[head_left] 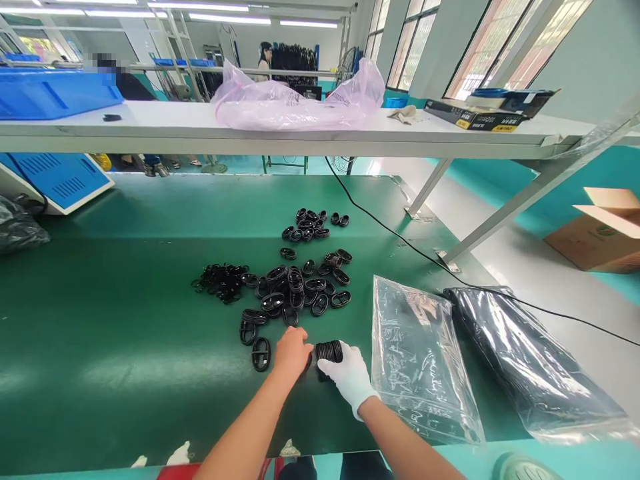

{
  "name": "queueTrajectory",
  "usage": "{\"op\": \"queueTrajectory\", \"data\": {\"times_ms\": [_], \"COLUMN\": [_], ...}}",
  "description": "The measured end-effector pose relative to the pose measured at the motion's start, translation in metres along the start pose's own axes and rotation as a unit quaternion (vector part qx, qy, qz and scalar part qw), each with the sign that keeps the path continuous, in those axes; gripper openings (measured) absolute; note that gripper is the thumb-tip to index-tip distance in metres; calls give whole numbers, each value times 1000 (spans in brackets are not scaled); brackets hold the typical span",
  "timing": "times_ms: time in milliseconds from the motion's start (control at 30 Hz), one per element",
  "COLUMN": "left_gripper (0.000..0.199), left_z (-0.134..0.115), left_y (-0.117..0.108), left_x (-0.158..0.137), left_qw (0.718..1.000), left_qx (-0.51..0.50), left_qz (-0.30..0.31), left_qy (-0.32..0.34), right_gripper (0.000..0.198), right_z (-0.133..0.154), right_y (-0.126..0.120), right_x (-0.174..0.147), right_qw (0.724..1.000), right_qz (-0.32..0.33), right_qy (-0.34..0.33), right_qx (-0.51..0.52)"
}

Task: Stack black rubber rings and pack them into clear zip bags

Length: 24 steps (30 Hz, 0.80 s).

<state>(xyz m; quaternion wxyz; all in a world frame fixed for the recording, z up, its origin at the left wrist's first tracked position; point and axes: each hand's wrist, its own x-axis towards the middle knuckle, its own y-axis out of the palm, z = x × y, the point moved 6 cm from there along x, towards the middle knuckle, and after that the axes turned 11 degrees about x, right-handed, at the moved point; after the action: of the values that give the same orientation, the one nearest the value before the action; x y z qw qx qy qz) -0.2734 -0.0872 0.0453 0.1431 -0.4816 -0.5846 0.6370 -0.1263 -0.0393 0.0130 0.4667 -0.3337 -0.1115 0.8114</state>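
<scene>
My right hand (347, 373), in a white glove, is closed around a row of black oval cable coils (329, 351) packed side by side near the front of the bench. Just left of it is my bare left hand (291, 350), its fingers curled in. A dark curved edge of what looks like another coil shows under those fingers, mostly hidden by the hand. One single oval coil (261, 353) lies flat beside my left wrist. Farther forward, a loose heap of coils (295, 287) spreads out, with a smaller group (307, 225) behind it.
A tangle of small black loops (220, 281) lies left of the heap. Right of my hands are a clear plastic bag (423, 353) and a dark filled bag (525, 360). A black cable (390, 227) crosses the bench. Above runs a white shelf (165, 130) on slanted legs.
</scene>
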Motion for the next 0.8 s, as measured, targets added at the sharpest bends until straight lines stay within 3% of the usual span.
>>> {"op": "queueTrajectory", "data": {"times_ms": [100, 167, 233, 333, 433, 567, 800], "left_gripper": [43, 68, 79, 76, 76, 74, 76], "left_z": [7, 4, 1, 5, 9, 10, -1], "left_y": [-6, 0, 11, 23, 26, 31, 38], "left_x": [-9, -17, -25, -28, -29, -30, -18], "left_qw": [998, 990, 981, 988, 992, 976, 960], "left_qx": [3, 42, 84, 63, -55, -178, -242], "left_qz": [0, 8, 17, 20, 25, 35, 29], "left_qy": [63, 131, 171, 143, 111, 119, 135], "right_gripper": [40, 41, 38, 35, 37, 40, 39], "right_z": [0, 0, 1, 0, -2, -3, 3], "right_y": [-1, -1, -1, 0, 0, 1, -9], "right_x": [0, 0, 0, 0, 1, 0, 9], "right_qw": [1000, 1000, 1000, 1000, 1000, 1000, 1000], "right_qz": [-6, -9, -6, -3, -2, 2, 1], "right_qy": [3, 0, -6, -8, -6, 2, -18], "right_qx": [-6, -7, -4, -1, -2, -3, -5]}}
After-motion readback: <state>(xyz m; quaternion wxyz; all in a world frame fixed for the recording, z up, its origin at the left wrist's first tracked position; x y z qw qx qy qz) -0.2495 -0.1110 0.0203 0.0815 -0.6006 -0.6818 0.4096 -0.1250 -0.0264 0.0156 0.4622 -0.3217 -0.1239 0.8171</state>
